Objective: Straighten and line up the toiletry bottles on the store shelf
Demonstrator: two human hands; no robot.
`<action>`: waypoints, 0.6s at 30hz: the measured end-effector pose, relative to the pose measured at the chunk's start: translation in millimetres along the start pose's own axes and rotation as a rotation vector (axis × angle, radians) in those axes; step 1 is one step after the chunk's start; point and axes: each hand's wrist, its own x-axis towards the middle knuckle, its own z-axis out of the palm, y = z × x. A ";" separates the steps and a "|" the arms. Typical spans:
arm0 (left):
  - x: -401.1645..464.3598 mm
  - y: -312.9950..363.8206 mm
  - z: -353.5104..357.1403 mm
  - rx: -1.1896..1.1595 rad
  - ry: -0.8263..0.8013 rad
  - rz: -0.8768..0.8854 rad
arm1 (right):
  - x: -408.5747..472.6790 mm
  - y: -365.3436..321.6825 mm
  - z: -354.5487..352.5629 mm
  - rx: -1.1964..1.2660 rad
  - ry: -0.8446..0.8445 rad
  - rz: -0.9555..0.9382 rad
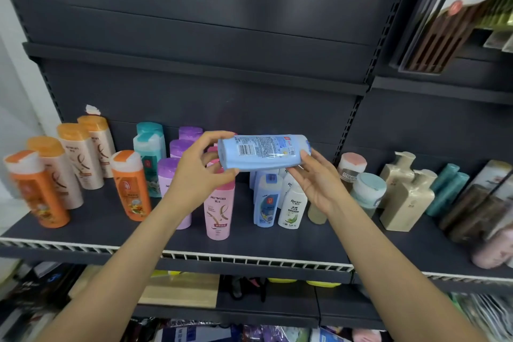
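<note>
Far left of the pale blue bottle (pixel 263 152), on the dark shelf (pixel 116 226): two orange bottles (pixel 37 189) with white-and-orange caps, one at the shelf's left end, the other (pixel 130 184) nearer the middle, both upright but leaning in the wide view. Behind them, a diagonal row of cream bottles (pixel 80 155) with orange caps, running back toward the rear panel. Nearer the blue bottle, teal-capped bottles (pixel 150 153) one behind another, then purple bottles (pixel 181 144) in a file, partly hidden by the left hand (pixel 198 172). Left hand raised above the shelf, thumb and curled fingers pinching the flat bottom end of the pale blue bottle. Below that hand, a pink bottle (pixel 218 214) upright near the shelf front. Pale blue bottle itself held in the air above the shelf, lying sideways, barcode label facing up, its capped end toward the right. Right hand (pixel 313 178) at that end, palm up, fingers curved under and around the bottle. Directly beneath the blue bottle, a blue-and-white bottle (pixel 266 203) and a white bottle with green print (pixel 293 207), side by side and touching. Right of the blue bottle, past the upright post: round-lidded jars (pixel 367 189), a beige pump bottle (pixel 405 197), slim teal bottles (pixel 448 189), then blurred dark packs at the frame edge.
</note>
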 end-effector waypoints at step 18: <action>6.9 -7.7 -15.5 -0.207 0.169 -0.218 | -3.6 -3.5 0.3 -0.210 -0.130 -0.035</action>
